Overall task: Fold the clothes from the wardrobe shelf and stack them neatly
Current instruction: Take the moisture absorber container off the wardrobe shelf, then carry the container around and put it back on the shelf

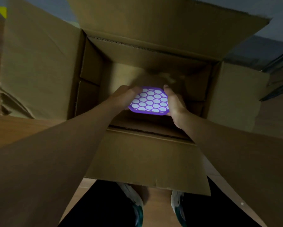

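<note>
The scene is dimly lit and rendered in a warm brown cast; no lamp is seen. The brightest spot is given by the purple patterned panel point(148, 101), whose pale circles appear almost glowing against the dark inside of the cardboard box point(154, 153). The far inner wall of the box is smeared by blur, and the left hand point(124, 97) and right hand point(175, 102) are softened at the fingertips. Strong wide-angle bending is seen at the edges, where the forearms point(55, 145) are stretched large. The lower middle, round the shoes point(137, 203), is sunk in near-black shadow
</note>
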`<state>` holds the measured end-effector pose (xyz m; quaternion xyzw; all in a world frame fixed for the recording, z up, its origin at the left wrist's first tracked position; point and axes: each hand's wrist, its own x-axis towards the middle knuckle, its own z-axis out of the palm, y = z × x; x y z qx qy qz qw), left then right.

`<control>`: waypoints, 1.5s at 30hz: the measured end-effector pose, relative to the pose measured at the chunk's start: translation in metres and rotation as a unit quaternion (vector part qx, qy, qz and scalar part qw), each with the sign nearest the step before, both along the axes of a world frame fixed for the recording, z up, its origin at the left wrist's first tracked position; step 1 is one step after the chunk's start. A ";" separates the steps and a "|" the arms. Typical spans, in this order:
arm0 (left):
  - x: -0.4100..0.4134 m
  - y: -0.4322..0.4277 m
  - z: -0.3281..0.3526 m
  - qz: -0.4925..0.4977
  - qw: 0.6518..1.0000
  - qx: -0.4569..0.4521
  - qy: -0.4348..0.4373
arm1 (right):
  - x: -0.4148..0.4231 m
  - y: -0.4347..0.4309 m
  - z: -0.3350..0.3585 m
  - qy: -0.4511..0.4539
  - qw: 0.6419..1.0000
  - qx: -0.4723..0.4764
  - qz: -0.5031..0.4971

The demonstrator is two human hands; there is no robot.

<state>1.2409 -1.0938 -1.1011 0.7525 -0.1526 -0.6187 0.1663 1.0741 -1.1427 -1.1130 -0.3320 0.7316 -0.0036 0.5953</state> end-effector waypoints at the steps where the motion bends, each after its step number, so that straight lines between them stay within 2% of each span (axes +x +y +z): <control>1: 0.000 0.001 0.003 -0.017 1.000 -0.001 -0.006 | 0.000 -0.001 0.005 0.005 1.000 0.001 0.011; 4: -0.005 0.001 0.033 -0.059 0.994 -0.020 -0.085 | 0.001 -0.003 0.040 0.014 0.998 -0.040 0.055; 8: -0.007 0.009 0.130 0.010 0.982 -0.085 -0.167 | 0.012 -0.012 0.145 -0.011 0.989 -0.115 0.094; 14: -0.009 0.029 0.366 0.174 0.967 -0.175 -0.068 | 0.029 -0.022 0.375 -0.118 0.977 -0.138 0.113; 18: -0.014 0.072 0.517 0.277 0.943 -0.169 -0.071 | 0.030 -0.009 0.514 -0.156 0.970 -0.089 0.162; 21: -0.034 0.124 0.608 0.368 0.909 -0.174 -0.092 | 0.021 0.020 0.595 -0.170 0.946 -0.050 0.272; 25: -0.085 0.214 0.674 0.458 0.875 -0.144 -0.063 | 0.004 0.076 0.662 -0.183 0.881 -0.016 0.435; 27: -0.119 0.263 0.691 0.532 0.837 -0.118 -0.053 | -0.006 0.107 0.685 -0.172 0.853 -0.002 0.493; 29: -0.162 0.310 0.702 0.600 0.793 -0.097 -0.052 | -0.016 0.141 0.707 -0.160 0.809 0.019 0.565; 33: -0.263 0.392 0.712 0.723 0.685 -0.072 -0.043 | -0.027 0.225 0.749 -0.182 0.696 0.055 0.692; 40: -0.448 0.494 0.717 0.872 0.484 -0.060 -0.041 | -0.080 0.387 0.807 -0.223 0.451 0.080 0.861; 45: -0.543 0.552 0.730 0.933 0.347 -0.068 -0.066 | -0.136 0.461 0.798 -0.185 0.343 0.086 0.917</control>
